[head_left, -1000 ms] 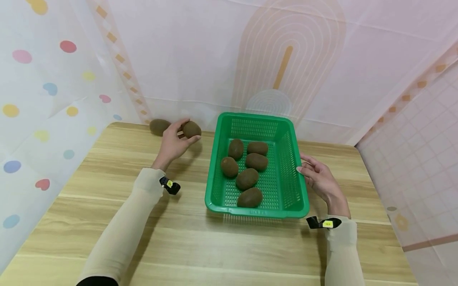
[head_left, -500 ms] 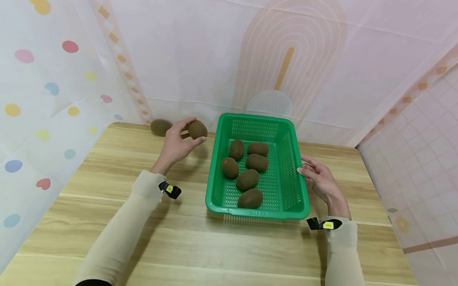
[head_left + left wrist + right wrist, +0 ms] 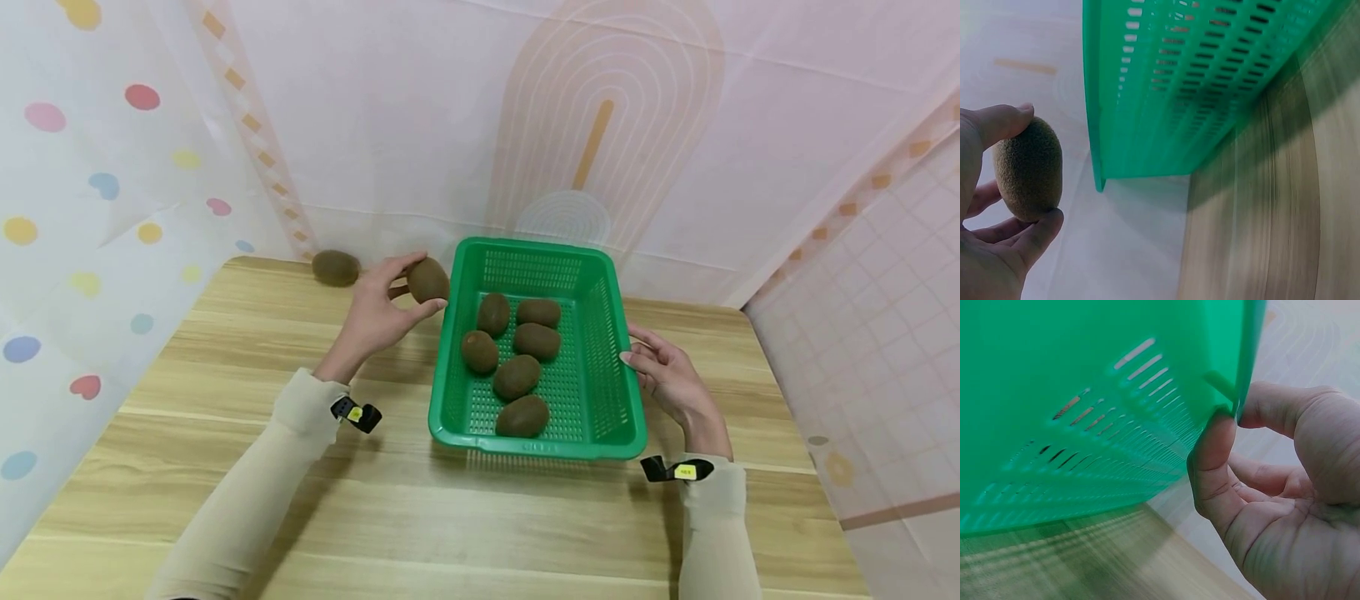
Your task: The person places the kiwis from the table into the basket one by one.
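My left hand (image 3: 378, 312) pinches a brown kiwi (image 3: 428, 281) between thumb and fingers, just outside the left rim of a green plastic basket (image 3: 538, 449). In the left wrist view the kiwi (image 3: 1029, 169) is held in the air beside the basket's slotted wall (image 3: 1147, 137). My right hand (image 3: 670, 375) pinches the basket's right rim, thumb on one side and fingers on the other, as the right wrist view shows at the rim (image 3: 1244, 369). Several kiwis (image 3: 517, 377) lie inside the basket, mostly toward its left half.
Another kiwi (image 3: 335, 267) lies at the back left of the wooden table (image 3: 390, 517), against the patterned cloth backdrop (image 3: 405, 125). More cloth hangs along the left and right sides.
My left hand has carried its kiwi rightward, from near the loose kiwi to the basket's left rim. The right hand keeps its hold on the rim, and the basket stays put.
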Available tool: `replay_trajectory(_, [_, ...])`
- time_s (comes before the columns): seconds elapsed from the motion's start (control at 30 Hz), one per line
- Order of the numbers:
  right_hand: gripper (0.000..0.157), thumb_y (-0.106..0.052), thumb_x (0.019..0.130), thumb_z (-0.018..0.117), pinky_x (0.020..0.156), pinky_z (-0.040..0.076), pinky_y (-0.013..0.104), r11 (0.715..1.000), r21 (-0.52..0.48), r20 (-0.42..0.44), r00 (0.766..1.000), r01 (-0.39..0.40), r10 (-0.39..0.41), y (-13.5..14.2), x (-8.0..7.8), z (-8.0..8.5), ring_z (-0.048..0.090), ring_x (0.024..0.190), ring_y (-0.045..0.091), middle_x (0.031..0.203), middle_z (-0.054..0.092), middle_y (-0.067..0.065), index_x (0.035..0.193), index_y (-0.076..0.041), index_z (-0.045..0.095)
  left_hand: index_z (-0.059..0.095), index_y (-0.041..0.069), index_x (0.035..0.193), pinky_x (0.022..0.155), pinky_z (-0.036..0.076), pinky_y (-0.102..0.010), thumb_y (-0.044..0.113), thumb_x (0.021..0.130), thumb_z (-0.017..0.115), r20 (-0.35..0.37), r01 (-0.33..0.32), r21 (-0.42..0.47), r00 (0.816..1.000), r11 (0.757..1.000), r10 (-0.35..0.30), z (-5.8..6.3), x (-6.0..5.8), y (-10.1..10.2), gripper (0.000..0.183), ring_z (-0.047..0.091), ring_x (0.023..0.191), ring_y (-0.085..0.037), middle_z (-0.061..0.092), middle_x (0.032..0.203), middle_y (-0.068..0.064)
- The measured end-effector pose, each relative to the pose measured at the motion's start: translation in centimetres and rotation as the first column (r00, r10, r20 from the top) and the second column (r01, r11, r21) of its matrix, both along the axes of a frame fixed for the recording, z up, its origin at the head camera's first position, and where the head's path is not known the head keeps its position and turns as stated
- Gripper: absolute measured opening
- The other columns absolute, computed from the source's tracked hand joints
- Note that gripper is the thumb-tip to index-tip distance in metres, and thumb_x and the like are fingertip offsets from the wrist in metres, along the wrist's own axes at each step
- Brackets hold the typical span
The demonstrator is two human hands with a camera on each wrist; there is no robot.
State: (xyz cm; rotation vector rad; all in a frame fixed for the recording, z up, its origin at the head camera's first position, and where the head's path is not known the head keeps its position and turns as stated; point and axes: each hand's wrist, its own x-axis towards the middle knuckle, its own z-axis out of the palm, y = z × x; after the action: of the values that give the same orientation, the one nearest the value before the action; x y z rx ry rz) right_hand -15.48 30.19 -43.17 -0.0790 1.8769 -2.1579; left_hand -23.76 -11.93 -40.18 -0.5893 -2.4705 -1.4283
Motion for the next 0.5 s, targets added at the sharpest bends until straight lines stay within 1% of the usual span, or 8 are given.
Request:
replay_trajectory(0.13, [0.062,-0.009,0.091,0.061,0.074,0.055,0.027,1.0,0.007,-0.004,1.0,0.001,-0.001,0.0,-0.1,-0.1,0.063,0.086,0.016,0.1,0.06,0.009,0.146,-0.006,0.031,0.051,0.023,0.134,0.088,0.053,-0.037,0.036,0.074,0.079,-0.021,0.03,-0.005,0.999,1.0,-0.03,0.3,0.7,0.4,0.068,0.052,0.112,-0.012,0.054,0.124,0.002])
replay_trajectory(0.23, [0.062,-0.009,0.091,0.061,0.075,0.055,0.027,1.0,0.006,-0.001,1.0,0.006,-0.006,0.1,-0.2,-0.2,0.063,0.086,0.015,0.1,0.06,0.009,0.146,-0.007,0.032,0.051,0.025,0.134,0.087,0.053,-0.037,0.036,0.074,0.079,-0.029,0.048,-0.008,0.998,0.999,-0.048,0.6,1.1,0.7,0.067,0.053,0.113,-0.011,0.054,0.125,0.004])
replay_trajectory(0.37, [0.063,-0.009,0.09,0.063,0.076,0.055,0.027,1.0,-0.006,0.005,1.0,0.01,-0.01,0.1,-0.1,-0.1,0.063,0.088,0.014,0.101,0.059,0.008,0.145,-0.006,0.032,0.052,0.025,0.133,0.086,0.054,-0.036,0.032,0.073,0.08,-0.044,0.077,-0.005,0.996,0.997,-0.077,1.1,1.7,1.0,0.067,0.053,0.113,-0.013,0.054,0.126,0.004])
replay_trajectory(0.5, [0.064,-0.009,0.09,0.063,0.076,0.055,0.026,1.0,-0.012,0.002,1.0,0.005,-0.005,0.1,-0.1,0.0,0.063,0.088,0.014,0.102,0.059,0.009,0.146,-0.005,0.03,0.053,0.019,0.132,0.084,0.054,-0.039,0.022,0.073,0.082,-0.065,0.109,0.003,0.992,0.994,-0.109,1.7,2.6,1.6,0.066,0.055,0.111,-0.02,0.055,0.125,-0.004])
